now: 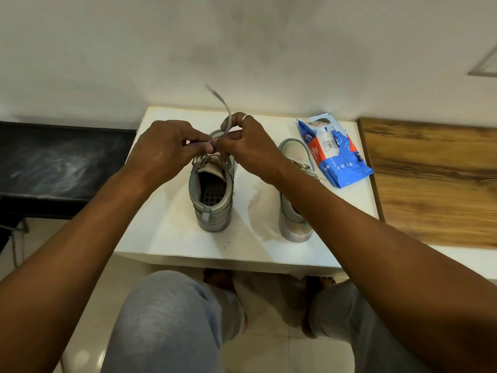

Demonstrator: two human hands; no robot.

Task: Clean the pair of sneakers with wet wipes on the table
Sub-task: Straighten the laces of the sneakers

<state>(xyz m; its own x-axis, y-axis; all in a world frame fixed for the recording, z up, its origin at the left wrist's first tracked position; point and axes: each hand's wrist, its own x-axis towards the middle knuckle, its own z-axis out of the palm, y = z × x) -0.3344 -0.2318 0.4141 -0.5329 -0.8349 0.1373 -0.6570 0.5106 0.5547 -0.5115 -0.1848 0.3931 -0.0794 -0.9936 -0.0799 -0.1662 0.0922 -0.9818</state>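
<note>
Sneakers [212, 205] stand on the white surface [166, 227]; both my grips pinch one lace.
My left grip [164, 149] and right grip [250, 149] meet fingertip to fingertip just above the tongue of the shoe beneath them. Both are closed on its lace [224, 109], whose loose end curls up beyond the right grip. I judge the lace limp and thin, best pinched close to the eyelets. The shoe looks light, soft in the walls and stiff at the sole, so I would take it by the heel or collar. The other sneaker [293, 219] sits to the right of the right grip, with the wet wipes pack [333, 152] just past it. Damp-looking smears mark the surface between the shoes. A dark bench [61, 162] lies left of the grips, a wooden top [435, 184] lies right, and a plain wall is ahead.
</note>
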